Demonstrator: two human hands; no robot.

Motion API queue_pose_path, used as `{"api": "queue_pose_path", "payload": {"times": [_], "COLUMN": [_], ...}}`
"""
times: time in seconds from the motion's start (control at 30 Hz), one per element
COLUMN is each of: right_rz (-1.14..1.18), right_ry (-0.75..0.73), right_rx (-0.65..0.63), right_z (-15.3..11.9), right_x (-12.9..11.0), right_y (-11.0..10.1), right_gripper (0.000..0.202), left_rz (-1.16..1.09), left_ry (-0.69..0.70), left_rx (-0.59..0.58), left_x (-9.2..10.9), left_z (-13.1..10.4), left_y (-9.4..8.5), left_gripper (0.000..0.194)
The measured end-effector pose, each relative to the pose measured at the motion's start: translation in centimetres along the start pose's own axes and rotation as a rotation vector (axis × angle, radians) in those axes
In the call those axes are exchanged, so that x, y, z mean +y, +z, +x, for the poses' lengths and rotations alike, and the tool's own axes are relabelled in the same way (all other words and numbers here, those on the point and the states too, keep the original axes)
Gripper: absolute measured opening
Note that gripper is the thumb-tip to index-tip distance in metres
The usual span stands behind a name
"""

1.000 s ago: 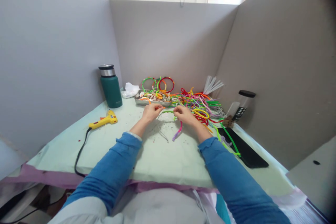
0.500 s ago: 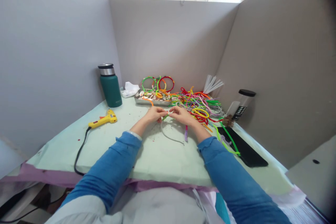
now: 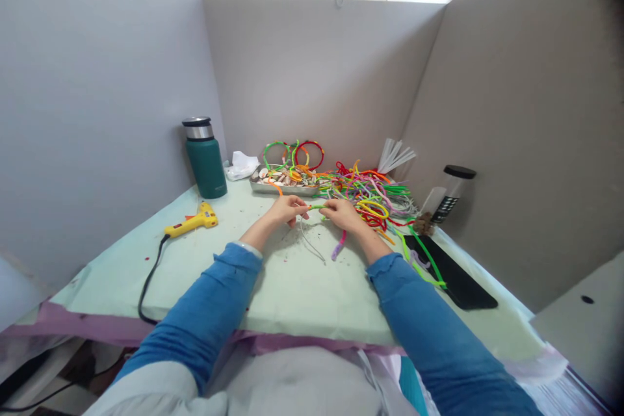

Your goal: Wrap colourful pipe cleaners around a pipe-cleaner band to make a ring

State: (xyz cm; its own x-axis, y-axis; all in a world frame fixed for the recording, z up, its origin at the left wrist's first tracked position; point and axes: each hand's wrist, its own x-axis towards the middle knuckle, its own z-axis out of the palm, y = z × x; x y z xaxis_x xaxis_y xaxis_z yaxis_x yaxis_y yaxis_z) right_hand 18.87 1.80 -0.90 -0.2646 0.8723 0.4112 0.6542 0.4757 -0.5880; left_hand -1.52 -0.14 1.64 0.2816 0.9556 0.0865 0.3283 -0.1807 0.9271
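A green pipe cleaner (image 3: 318, 207) spans the small gap between my two hands, just above the middle of the table. My left hand (image 3: 287, 208) pinches one end of it between thumb and fingers. At the other end, my right hand (image 3: 338, 213) is closed on it. A thin grey stem (image 3: 311, 246) hangs below and curves towards the table. Under my right hand dangles a pink and purple pipe cleaner (image 3: 338, 245). An orange stem (image 3: 275, 188) pokes out behind my left hand. My fingers hide how these pieces are joined.
At the back stand a metal tray (image 3: 285, 190) of shell-like pieces and coloured rings (image 3: 310, 143). Tangled pipe cleaners (image 3: 375, 192) lie right of it. A yellow glue gun (image 3: 192, 223) and green bottle (image 3: 205, 162) are left; a black phone-like slab (image 3: 463, 283) and clear canister (image 3: 451, 192) are right.
My hands have moved slightly apart, showing more green pipe cleaner between them. The hanging grey stem's lower end has shifted left, and the pink and purple end has swung slightly left.
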Motion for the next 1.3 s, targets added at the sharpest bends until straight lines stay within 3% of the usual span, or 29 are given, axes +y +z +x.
{"api": "queue_pose_path", "payload": {"times": [0.4, 0.7, 0.87, 1.1, 1.3], "right_rz": [0.16, 0.376, 0.576, 0.853, 0.936], "right_ry": [-0.195, -0.066, -0.014, 0.185, 0.204], "right_rx": [-0.092, -0.132, -0.233, -0.37, -0.375], "right_z": [-0.7, -1.1, -1.3, -1.0, -0.9], "right_x": [-2.5, -3.5, -3.9, -3.6, -3.2], "right_y": [0.1, -0.4, -0.9, -1.0, -0.5], "right_gripper": [0.019, 0.016, 0.019, 0.029, 0.032], "left_rz": [-0.017, -0.087, -0.122, -0.147, -0.092], "left_ry": [0.116, 0.18, 0.219, 0.275, 0.304], "left_rx": [-0.119, -0.09, -0.129, -0.162, -0.118], "left_x": [-0.9, -0.1, 0.1, 0.2, 0.1], "left_z": [0.4, 0.1, 0.0, 0.0, 0.1], "left_y": [-0.2, 0.0, 0.0, 0.0, 0.1], "left_gripper": [0.016, 0.014, 0.017, 0.018, 0.016]}}
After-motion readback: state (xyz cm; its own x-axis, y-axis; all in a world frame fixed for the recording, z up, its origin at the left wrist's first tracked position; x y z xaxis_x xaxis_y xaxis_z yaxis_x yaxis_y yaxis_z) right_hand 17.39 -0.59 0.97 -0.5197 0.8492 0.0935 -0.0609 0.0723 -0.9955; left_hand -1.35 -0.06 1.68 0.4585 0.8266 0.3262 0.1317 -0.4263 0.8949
